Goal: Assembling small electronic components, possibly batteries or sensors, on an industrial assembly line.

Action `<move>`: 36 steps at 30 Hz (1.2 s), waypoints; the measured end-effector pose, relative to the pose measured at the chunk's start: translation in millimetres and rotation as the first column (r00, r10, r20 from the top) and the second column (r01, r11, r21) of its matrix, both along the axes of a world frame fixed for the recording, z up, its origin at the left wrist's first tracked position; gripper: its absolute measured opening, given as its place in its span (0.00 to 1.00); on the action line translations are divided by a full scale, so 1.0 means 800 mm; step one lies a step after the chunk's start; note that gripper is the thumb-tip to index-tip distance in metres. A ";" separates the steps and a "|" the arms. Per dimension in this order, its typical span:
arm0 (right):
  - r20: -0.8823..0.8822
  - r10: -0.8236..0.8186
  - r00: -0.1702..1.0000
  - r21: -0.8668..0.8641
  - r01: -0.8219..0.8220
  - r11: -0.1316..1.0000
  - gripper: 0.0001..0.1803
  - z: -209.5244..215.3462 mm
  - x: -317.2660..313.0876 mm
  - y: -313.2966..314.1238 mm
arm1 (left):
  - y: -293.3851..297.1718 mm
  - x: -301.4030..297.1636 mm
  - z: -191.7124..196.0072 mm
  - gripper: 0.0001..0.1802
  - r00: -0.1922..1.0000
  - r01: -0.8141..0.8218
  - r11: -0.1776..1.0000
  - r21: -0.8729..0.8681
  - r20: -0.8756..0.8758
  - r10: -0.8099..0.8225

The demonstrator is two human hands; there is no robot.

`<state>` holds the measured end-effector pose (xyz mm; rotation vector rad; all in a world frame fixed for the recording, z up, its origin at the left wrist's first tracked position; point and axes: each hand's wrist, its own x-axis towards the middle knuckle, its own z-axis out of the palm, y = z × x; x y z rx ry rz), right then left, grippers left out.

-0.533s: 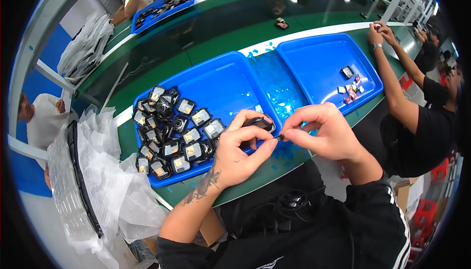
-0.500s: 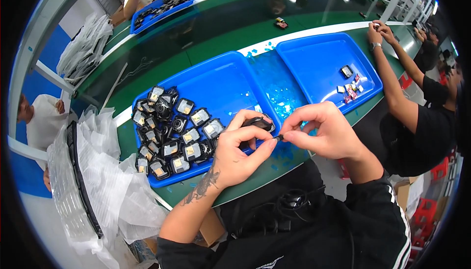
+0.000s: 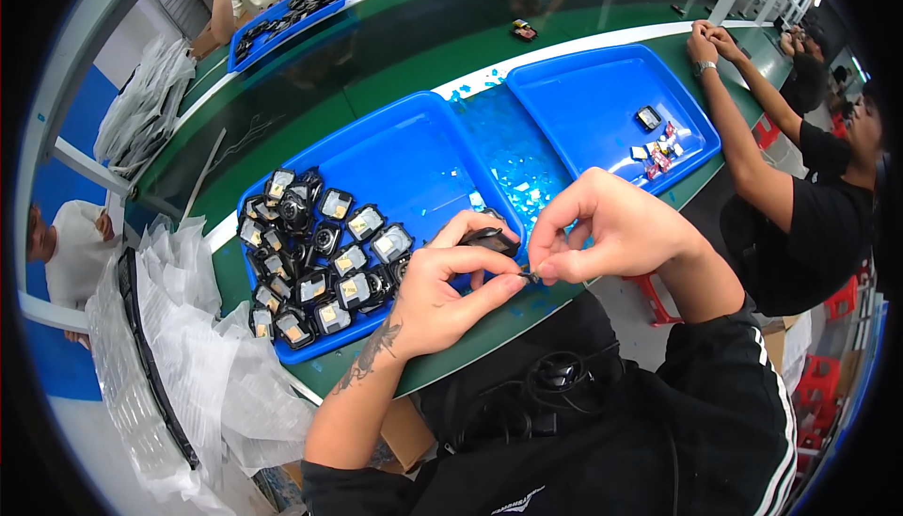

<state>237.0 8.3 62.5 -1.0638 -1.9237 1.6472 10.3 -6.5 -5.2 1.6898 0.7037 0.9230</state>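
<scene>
My left hand [image 3: 442, 295] is closed around a small black device housing [image 3: 494, 238], held between its curled fingers above the tray's near right edge. My right hand [image 3: 611, 234] pinches a tiny dark piece [image 3: 530, 277] at the left thumb's tip; what it is cannot be made out. The two hands almost touch there. Beside my left hand, a blue tray [image 3: 400, 126] carries a heap of black square housings [image 3: 315, 262] with silvery and yellowish faces, some showing round lens-like parts.
To the right, a second blue tray [image 3: 564, 74] holds one black housing and small red and white pieces. Blue film scraps [image 3: 503, 154] lie between the trays. Clear plastic sleeves [image 3: 188, 347] hang at left. A co-worker's arms [image 3: 743, 130] reach over the table at right.
The whole view has shifted slightly. My right fingers are bent more steeply downward around the tiny piece, while my left hand keeps its hold. Across the table, a person's hand has risen.
</scene>
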 end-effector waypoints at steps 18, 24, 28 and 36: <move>-0.076 0.066 0.995 -0.157 -0.077 0.985 0.05 -0.004 0.002 0.001 | 0.001 -0.002 0.003 0.06 0.994 0.112 0.990 -0.080 0.021 -0.111; -0.127 0.107 0.986 -0.215 -0.132 0.968 0.06 -0.006 0.003 -0.003 | 0.002 -0.003 -0.002 0.07 0.989 0.132 0.990 -0.057 0.075 -0.127; -0.089 0.107 0.990 -0.139 -0.119 0.983 0.07 -0.008 0.004 -0.006 | 0.002 -0.004 -0.002 0.07 0.989 0.139 0.988 -0.062 0.060 -0.136; -0.148 0.034 0.988 -0.177 -0.060 0.982 0.05 -0.010 0.002 -0.014 | -0.002 0.005 0.002 0.08 0.991 0.072 0.997 0.025 0.107 -0.074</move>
